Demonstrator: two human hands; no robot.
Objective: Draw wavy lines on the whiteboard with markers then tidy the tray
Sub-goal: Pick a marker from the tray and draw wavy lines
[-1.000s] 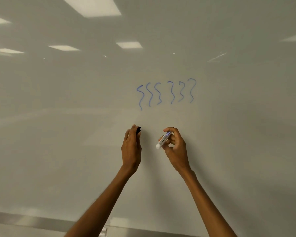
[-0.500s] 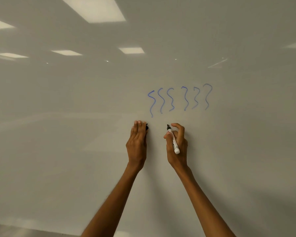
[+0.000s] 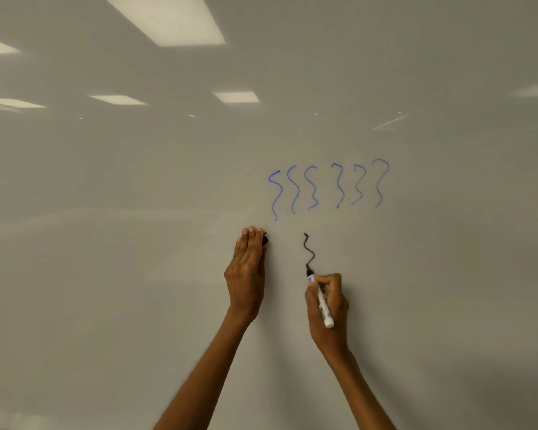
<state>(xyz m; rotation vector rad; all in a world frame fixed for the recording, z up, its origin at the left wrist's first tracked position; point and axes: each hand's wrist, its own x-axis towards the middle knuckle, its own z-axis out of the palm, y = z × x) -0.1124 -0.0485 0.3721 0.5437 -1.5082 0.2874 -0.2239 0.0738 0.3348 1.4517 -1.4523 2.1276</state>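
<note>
The whiteboard (image 3: 106,274) fills the view. Several blue wavy lines (image 3: 326,187) run in a row across its middle. Below them is a short black wavy line (image 3: 308,251). My right hand (image 3: 328,308) grips a white marker (image 3: 322,302) whose black tip touches the board at the lower end of that black line. My left hand (image 3: 246,271) rests against the board to the left with fingers straight and together; a small black cap (image 3: 265,239) shows beside its fingertips, mostly hidden by the hand.
Ceiling lights reflect in the glossy board at the top and left. The tray is out of view below the frame.
My right hand has moved down the board with the marker, leaving a black wavy line under the blue ones. My left hand has stayed in place with the cap.
</note>
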